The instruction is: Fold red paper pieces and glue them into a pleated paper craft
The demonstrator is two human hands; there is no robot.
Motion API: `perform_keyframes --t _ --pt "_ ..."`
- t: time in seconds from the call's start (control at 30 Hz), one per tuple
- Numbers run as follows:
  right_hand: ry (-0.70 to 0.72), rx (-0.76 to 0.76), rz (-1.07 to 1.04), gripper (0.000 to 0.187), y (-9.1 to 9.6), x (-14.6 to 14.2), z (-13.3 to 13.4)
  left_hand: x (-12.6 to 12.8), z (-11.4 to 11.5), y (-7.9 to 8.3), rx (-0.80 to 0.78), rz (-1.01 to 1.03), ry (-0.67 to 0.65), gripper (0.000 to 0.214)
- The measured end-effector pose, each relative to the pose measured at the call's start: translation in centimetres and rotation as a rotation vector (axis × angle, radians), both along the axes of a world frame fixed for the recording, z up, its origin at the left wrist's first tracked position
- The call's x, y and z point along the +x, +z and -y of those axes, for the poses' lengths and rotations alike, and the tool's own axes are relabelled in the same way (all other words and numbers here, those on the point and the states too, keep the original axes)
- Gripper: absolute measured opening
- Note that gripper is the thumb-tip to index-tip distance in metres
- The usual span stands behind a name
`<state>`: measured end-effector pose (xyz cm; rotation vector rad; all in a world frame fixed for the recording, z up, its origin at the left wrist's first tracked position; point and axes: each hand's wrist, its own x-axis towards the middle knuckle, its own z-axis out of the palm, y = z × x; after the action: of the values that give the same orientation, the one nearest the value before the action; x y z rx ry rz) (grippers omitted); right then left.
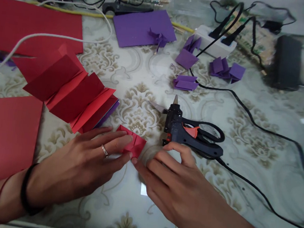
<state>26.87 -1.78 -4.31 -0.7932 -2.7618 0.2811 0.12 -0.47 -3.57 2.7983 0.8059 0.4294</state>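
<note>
A small red folded paper [138, 145] lies flat on the patterned table. My left hand [90, 158] holds it down from the left, its fingertips pressing on the paper and its thumb along the lower edge. At the paper's lower right corner, my right hand [172, 178] touches it with the thumb, while its other fingers are curled. Just beyond my right hand lies a black glue gun [185, 132], partly over a pair of scissors [212, 129]. Beside my left hand stands a red pleated paper [70, 91], with a purple sheet at its near end.
Red sheets [5, 138] lie at the left. At the back are a purple card [142, 26], several purple folded pieces [185, 83] and a white power strip [216, 42]. The glue gun's black cord [264, 129] loops across the right side. A white cable [59, 37] crosses the left.
</note>
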Motion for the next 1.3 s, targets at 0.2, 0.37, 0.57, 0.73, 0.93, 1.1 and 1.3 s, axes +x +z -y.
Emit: perform_keyframes --t 0.2,0.37,0.57,0.73,0.93,1.1,1.3 --pt "-0.005 0.008 -0.020 0.023 0.02 0.11 -0.17 0.04 0.11 -0.30 0.006 0.015 -0.007 0.035" --pt "-0.009 -0.010 0.015 0.024 0.16 0.08 -0.28 0.05 0.09 -0.09 0.006 -0.018 -0.010 0.036" --pt "0.005 -0.047 -0.032 0.026 0.71 0.06 -0.25 -0.05 0.06 -0.19 0.008 -0.013 -0.016 0.035" --pt "-0.043 -0.043 -0.092 0.027 0.93 0.27 -0.15 -0.05 0.02 -0.29 0.000 -0.005 -0.010 0.034" --pt "-0.021 0.005 -0.014 0.029 0.37 -0.04 -0.20 -0.07 -0.01 -0.31 0.007 0.000 -0.019 0.035" --pt "-0.034 -0.034 -0.058 0.028 0.43 -0.17 -0.16 -0.18 0.07 -0.27 0.002 -0.007 -0.020 0.033" --pt "-0.033 0.028 -0.011 0.028 0.33 -0.40 -0.35 -0.04 0.07 -0.21 0.013 0.004 -0.002 0.035"
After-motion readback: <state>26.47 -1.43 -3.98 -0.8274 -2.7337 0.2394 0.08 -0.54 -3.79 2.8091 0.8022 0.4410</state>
